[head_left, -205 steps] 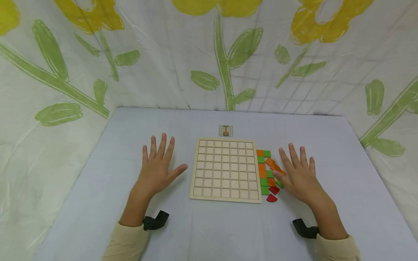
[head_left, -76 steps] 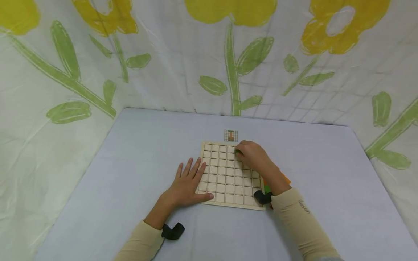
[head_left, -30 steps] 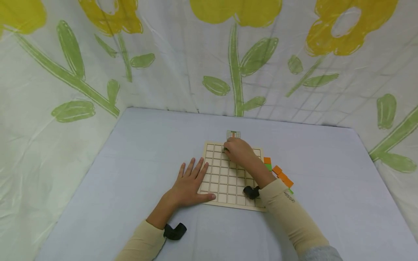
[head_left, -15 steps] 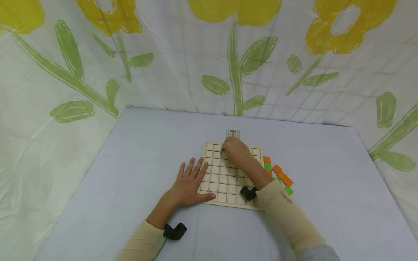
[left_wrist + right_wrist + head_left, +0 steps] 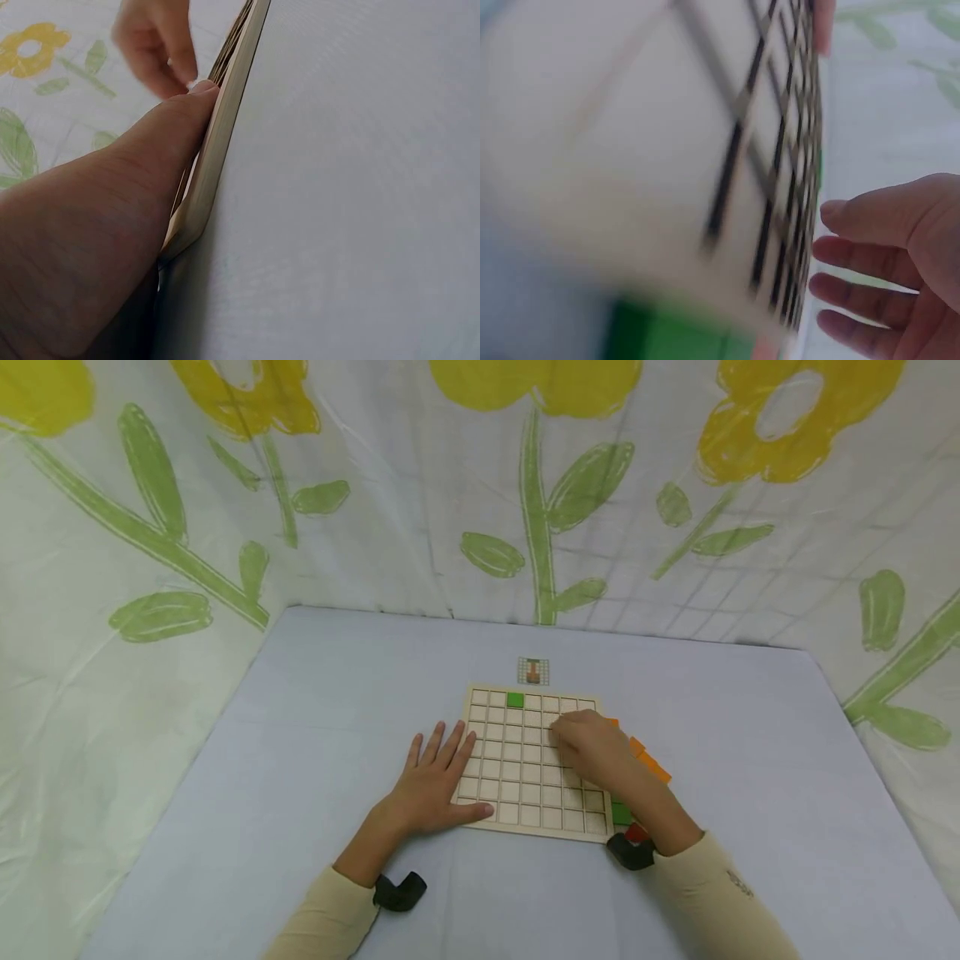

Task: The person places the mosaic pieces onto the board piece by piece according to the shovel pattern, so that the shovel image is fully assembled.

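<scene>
Board (image 5: 531, 772) lying under both hands, green tile (image 5: 515, 700) sitting in far row; L hand (image 5: 429, 795) resting spread on left edge; R hand (image 5: 597, 750) hovering over right half, only R-wrist cam showing thumb/fingers parted, holding nothing; pale tabletop (image 5: 337, 693) lying below, flowered sheet (image 5: 382, 535) hanging far.

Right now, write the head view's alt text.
A left hand rests on the left edge of a gridded board; the right hand is over its right side. One green tile sits in the far row; a card lies beyond, colored pieces at right.
</scene>
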Motion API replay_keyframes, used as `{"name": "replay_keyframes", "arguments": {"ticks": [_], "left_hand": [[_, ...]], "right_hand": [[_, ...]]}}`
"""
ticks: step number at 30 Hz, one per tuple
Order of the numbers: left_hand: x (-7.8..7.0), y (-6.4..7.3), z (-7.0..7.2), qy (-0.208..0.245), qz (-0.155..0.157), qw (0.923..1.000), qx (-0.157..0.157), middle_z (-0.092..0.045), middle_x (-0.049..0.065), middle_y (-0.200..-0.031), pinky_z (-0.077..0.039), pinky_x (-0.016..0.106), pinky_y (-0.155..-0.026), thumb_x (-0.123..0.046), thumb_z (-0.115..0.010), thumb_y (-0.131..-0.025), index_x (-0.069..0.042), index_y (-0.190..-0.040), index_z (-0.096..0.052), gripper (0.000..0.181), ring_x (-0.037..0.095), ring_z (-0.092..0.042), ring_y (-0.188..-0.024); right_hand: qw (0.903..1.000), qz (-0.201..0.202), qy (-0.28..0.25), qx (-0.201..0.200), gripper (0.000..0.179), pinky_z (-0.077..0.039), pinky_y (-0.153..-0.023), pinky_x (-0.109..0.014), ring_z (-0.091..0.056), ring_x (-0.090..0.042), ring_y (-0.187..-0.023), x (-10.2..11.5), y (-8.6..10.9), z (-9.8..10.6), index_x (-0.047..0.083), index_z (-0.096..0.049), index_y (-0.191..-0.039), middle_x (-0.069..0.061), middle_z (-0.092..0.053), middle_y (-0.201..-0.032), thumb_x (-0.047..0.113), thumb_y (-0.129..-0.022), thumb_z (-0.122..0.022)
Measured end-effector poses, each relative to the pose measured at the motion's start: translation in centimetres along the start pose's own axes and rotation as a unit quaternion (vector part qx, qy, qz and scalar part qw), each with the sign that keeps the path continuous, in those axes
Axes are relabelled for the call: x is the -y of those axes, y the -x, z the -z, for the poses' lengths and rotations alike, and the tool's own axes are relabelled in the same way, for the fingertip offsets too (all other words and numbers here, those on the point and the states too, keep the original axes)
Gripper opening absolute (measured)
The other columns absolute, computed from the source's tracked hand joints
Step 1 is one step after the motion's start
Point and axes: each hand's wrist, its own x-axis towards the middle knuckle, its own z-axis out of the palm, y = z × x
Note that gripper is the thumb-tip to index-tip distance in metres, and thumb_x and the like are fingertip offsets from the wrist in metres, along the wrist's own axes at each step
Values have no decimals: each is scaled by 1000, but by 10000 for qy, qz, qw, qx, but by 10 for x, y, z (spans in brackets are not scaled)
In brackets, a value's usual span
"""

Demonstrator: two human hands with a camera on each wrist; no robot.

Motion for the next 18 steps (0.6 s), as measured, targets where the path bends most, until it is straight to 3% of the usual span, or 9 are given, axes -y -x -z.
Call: {"name": "replay_keyframes", "arguments": {"ticks": [4, 8, 11, 18], "left_hand": [[0, -1, -2, 33, -79, 10000, -1, 2, 13, -167, 5, 61, -115, -77, -51, -88, -8, -162, -8, 110, 38, 9, -151], [1, 0, -3, 15, -32, 10000, 33, 2, 13, -167, 6, 61, -115, -77, -50, -87, -8, -162, -7, 110, 38, 9, -151], [2, 0, -4, -1, 5, 10000, -19, 1, 13, -167, 5, 61, -115, -77, -51, -87, -8, -162, -9, 110, 38, 9, -151], [3, -3, -6, -32, -42, 10000, -53, 1, 13, -167, 5, 61, -115, -77, -50, -87, -9, -162, -9, 110, 38, 8, -151]], "right_hand": [[9986, -512, 87, -42, 12, -54, -74, -40, -62, -27, -86, -19, 34, 13, 1, -76, -96, -7, -69, -90, -5, -85, -74], [9936, -1121, 135, 89, 13, -55, -78, -43, -61, -28, -89, -36, 57, 23, -1, -77, -99, -10, -71, -95, -2, -86, -76], [9917, -1279, 138, 81, 12, -55, -79, -44, -61, -30, -89, -45, 64, 27, -3, -76, -98, -11, -71, -96, 0, -86, -76], [9921, -1236, 213, 52, 16, -54, -80, -46, -61, -31, -90, -52, 64, 28, -2, -76, -101, -13, -71, -99, 2, -86, -78]]}}
